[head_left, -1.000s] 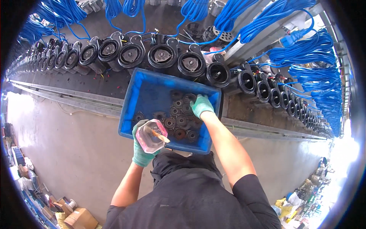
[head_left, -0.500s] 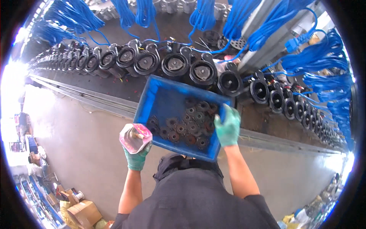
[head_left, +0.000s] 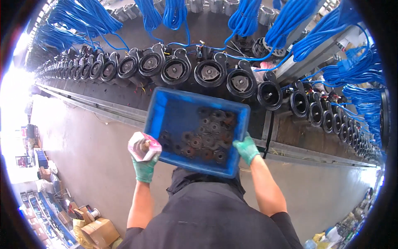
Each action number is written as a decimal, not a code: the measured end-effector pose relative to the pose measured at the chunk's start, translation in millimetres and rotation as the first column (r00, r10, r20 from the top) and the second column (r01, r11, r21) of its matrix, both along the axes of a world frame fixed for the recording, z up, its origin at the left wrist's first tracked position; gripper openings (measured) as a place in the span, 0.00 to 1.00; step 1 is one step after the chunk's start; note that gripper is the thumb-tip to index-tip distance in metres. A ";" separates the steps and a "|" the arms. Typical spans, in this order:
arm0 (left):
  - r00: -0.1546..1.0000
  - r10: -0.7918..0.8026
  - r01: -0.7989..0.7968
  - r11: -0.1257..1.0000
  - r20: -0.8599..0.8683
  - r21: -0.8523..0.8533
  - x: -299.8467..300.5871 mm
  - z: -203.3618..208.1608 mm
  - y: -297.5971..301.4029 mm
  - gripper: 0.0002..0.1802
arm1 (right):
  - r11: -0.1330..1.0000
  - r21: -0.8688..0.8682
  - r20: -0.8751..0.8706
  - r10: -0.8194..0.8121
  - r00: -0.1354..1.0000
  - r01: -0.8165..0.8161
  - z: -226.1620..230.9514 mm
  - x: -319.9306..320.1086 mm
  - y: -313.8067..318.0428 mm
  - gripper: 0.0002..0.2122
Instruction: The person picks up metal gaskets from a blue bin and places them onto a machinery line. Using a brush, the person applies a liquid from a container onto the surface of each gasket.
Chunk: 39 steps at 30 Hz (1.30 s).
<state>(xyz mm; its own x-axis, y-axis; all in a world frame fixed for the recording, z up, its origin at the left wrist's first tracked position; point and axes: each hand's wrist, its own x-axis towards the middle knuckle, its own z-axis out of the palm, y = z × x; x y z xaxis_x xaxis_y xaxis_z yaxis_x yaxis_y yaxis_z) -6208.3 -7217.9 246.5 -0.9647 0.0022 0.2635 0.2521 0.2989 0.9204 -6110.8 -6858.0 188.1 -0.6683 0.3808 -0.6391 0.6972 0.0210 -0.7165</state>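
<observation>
My left hand [head_left: 144,169], in a green glove, is closed around an opened pink-and-white bag [head_left: 143,146] beside the left wall of a blue plastic bin [head_left: 199,167]. Something small and brownish shows inside the bag; I cannot make out what. My right hand [head_left: 248,150], also gloved in green, grips the bin's right side near its lower corner, its fingertips partly hidden behind the wall. Several round, dark metal discs with central holes [head_left: 209,139] lie in the bin, mostly to the right and near side. The bin is slightly tilted in view, in front of my waist.
Beyond the bin, a long row of black round motor housings [head_left: 210,73] stands on a dark bench with a metal front rail [head_left: 103,108]. Bundles of blue cable [head_left: 244,18] hang above. Cardboard boxes [head_left: 100,232] sit on the floor at lower left.
My right hand has slid from the bin's upper right rim down to its lower right side. The housings and cables have shifted rightward in view past the bin. My left hand still holds the bag.
</observation>
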 end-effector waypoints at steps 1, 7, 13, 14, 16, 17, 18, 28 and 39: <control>1.000 0.008 -0.008 1.000 0.018 0.026 -10.6 -3.0 -14.9 0.32 | 0.990 0.139 -0.043 0.022 0.999 -0.016 -30.0 -9.0 -13.5 0.29; 1.000 -0.003 0.000 0.992 -0.027 -0.128 -83.0 -10.3 -120.1 0.33 | 0.973 0.104 -0.054 0.211 0.976 -0.205 2.9 -109.7 -108.3 0.37; 0.987 -0.031 0.001 0.983 -0.158 -0.186 -110.6 -0.2 -166.9 0.36 | 0.535 0.844 -0.409 0.692 0.595 -0.042 73.2 -164.7 -174.5 0.20; 0.982 -0.052 0.003 0.966 -0.184 -0.259 -111.4 -7.5 -174.6 0.37 | 0.555 0.814 -0.404 0.752 0.520 -0.170 67.2 -181.6 -183.4 0.13; 0.988 -0.074 0.045 0.978 -0.135 -0.205 -115.6 -12.3 -175.2 0.37 | 0.311 0.885 -0.075 0.830 0.552 -0.346 39.7 -213.0 -189.8 0.11; 0.990 -0.062 0.041 0.985 -0.124 -0.168 -113.8 -10.0 -172.8 0.37 | 0.193 0.911 0.050 0.826 0.561 -0.365 17.6 -227.1 -192.3 0.11; 0.992 -0.047 0.032 0.991 -0.118 -0.130 -112.9 -7.1 -170.2 0.37 | 0.164 0.892 0.111 0.824 0.556 -0.422 7.9 -238.0 -195.0 0.11; 0.993 0.000 -0.010 0.996 -0.115 -0.086 -125.0 -13.2 -164.1 0.21 | 0.278 0.831 0.116 0.760 0.639 -0.482 18.6 -270.5 -187.9 0.07; 0.962 0.134 -0.168 0.978 -0.240 -0.128 -94.9 -40.7 -158.8 0.45 | 0.822 0.490 -0.142 -0.253 0.957 0.290 -51.4 -21.5 49.8 0.14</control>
